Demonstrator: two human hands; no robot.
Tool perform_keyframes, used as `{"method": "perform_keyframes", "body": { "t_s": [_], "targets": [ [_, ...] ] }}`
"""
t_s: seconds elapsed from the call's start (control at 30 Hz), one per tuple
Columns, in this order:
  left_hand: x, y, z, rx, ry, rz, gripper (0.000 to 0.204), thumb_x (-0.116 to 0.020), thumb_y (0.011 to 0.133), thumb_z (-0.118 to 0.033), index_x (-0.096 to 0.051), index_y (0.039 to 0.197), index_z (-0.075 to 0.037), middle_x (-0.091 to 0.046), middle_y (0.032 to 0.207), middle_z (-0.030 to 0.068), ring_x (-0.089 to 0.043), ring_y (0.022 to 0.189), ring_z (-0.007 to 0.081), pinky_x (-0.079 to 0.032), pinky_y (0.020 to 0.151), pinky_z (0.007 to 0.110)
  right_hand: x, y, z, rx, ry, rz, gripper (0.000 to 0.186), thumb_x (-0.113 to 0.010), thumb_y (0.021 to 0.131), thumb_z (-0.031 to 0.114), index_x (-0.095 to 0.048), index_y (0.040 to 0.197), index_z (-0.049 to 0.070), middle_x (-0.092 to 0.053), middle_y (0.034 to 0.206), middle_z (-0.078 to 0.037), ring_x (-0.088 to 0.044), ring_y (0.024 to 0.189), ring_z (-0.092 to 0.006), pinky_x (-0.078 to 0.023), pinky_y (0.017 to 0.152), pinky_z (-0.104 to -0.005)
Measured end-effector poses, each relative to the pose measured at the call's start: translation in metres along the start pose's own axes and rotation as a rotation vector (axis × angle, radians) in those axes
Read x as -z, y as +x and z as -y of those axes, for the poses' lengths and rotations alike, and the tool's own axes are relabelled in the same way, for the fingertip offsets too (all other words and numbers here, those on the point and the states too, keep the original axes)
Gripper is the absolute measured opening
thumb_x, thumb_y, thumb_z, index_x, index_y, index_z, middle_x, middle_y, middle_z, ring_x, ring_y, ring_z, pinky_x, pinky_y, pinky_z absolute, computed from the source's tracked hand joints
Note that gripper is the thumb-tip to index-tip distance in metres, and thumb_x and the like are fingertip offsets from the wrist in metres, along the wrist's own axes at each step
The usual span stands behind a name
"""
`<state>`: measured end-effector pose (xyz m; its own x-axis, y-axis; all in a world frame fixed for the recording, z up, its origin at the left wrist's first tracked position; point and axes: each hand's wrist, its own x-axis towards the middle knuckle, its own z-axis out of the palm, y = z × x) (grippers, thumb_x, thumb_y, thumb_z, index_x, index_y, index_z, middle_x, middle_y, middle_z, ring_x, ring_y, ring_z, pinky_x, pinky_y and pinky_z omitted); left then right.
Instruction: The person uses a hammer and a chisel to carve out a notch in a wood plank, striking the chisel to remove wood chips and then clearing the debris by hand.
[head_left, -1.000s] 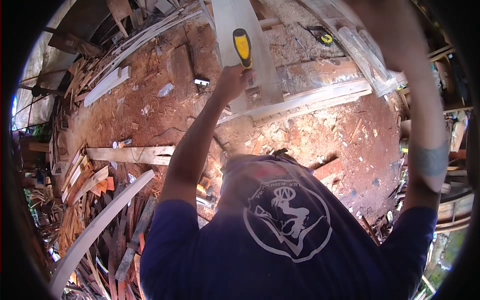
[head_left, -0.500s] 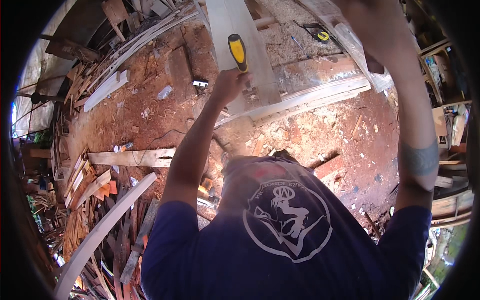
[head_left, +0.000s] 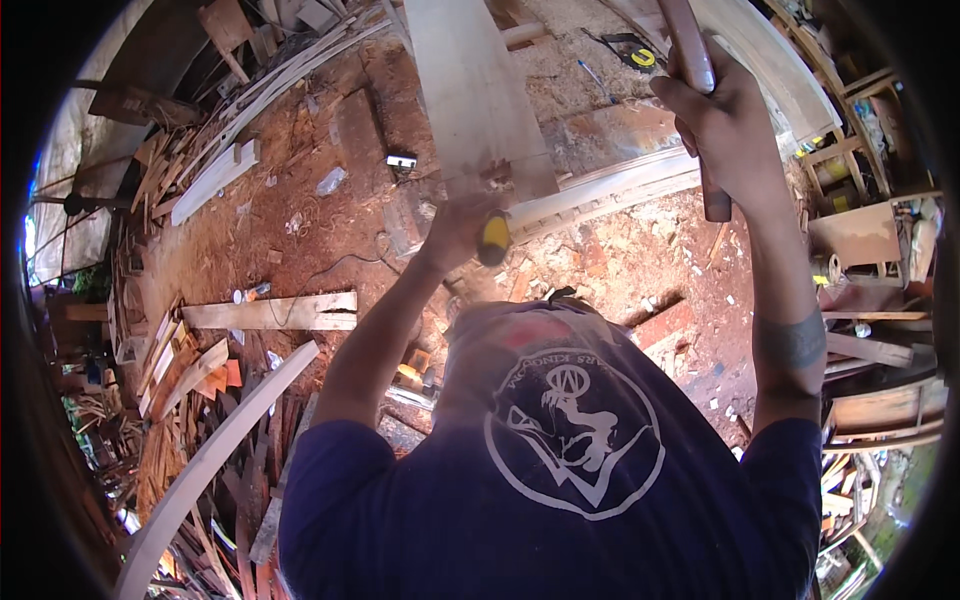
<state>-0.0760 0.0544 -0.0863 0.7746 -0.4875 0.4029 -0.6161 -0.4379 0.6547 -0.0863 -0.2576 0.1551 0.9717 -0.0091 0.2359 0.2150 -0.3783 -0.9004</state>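
Observation:
My left hand (head_left: 458, 230) is closed round a chisel with a yellow-and-black handle (head_left: 494, 240), slightly blurred; its blade is hidden. It is close to the near end of a wide pale board (head_left: 470, 90) and beside a long pale timber (head_left: 620, 195) lying across, which has notches along its side. To the right, my raised right hand (head_left: 738, 125) grips a brown wooden stick (head_left: 688, 40). The stick's lower end (head_left: 717, 205) comes out below the fist, and its upper part runs off the top edge.
A tape measure (head_left: 640, 57) and a blue pen (head_left: 590, 72) lie at the far right. Sawdust and chips cover the reddish ground (head_left: 300, 190). Scrap wood (head_left: 240, 480) is heaped at the left, near a thin cable (head_left: 340, 265). Shelves with timber (head_left: 860, 235) line the right.
My left hand has come nearer with the chisel, whose handle has tipped toward me. My right hand, blurred and higher before, has come down and left, bringing the brown stick into clear view.

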Motion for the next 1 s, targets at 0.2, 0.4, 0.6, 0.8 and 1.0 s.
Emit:
{"method": "perform_keyframes", "body": {
  "t_s": [0.2,0.4,0.6,0.8,1.0],
  "targets": [
    [0.025,0.055,0.018,0.408,-0.343,-0.282,0.015,-0.060,0.103,-0.013,-0.071,0.105,-0.003,-0.078,0.097,0.0083,-0.076,0.092,0.0198,-0.062,0.081,0.035,0.013,0.000,-0.016,-0.073,0.053,-0.031,0.012,-0.067,0.092,0.010,-0.057,0.096,0.004,-0.050,0.065,0.003,-0.045,0.049,-0.0053,-0.036,0.045,-0.0239],
    [0.031,0.076,0.032,0.289,-0.210,-0.220,0.015,-0.062,0.100,-0.010,-0.070,0.102,0.002,-0.077,0.086,0.0113,-0.077,0.080,0.0209,-0.061,0.069,0.034,0.004,-0.002,-0.013,-0.093,0.097,-0.001,0.014,-0.068,0.090,0.011,-0.056,0.095,0.004,-0.049,0.065,0.003,-0.046,0.050,-0.0057,-0.036,0.046,-0.0244],
    [0.026,0.073,0.041,0.235,-0.058,-0.184,0.015,-0.067,0.095,-0.012,-0.070,0.101,0.001,-0.073,0.076,0.0138,-0.075,0.070,0.0248,-0.057,0.064,0.035,0.002,-0.001,-0.014,-0.095,0.087,0.021,0.015,-0.068,0.089,0.012,-0.056,0.093,0.004,-0.051,0.065,0.002,-0.047,0.050,-0.0073,-0.037,0.046,-0.0264],
    [0.028,0.078,0.036,0.218,-0.110,-0.195,0.016,-0.064,0.097,-0.015,-0.071,0.100,-0.002,-0.074,0.077,0.0135,-0.073,0.067,0.0264,-0.056,0.064,0.035,-0.001,0.001,-0.012,-0.074,0.053,0.050,0.014,-0.067,0.090,0.013,-0.057,0.092,0.004,-0.051,0.065,0.002,-0.047,0.052,-0.0071,-0.037,0.048,-0.0266],
    [0.034,0.078,0.031,0.327,-0.024,-0.087,0.018,-0.063,0.101,-0.010,-0.068,0.100,0.008,-0.075,0.088,0.0140,-0.075,0.080,0.0193,-0.061,0.074,0.032,-0.006,0.004,-0.007,-0.031,-0.023,0.087,0.012,-0.067,0.092,0.009,-0.057,0.095,0.003,-0.050,0.067,0.002,-0.047,0.051,-0.0055,-0.037,0.046,-0.0236]
  ]
}}
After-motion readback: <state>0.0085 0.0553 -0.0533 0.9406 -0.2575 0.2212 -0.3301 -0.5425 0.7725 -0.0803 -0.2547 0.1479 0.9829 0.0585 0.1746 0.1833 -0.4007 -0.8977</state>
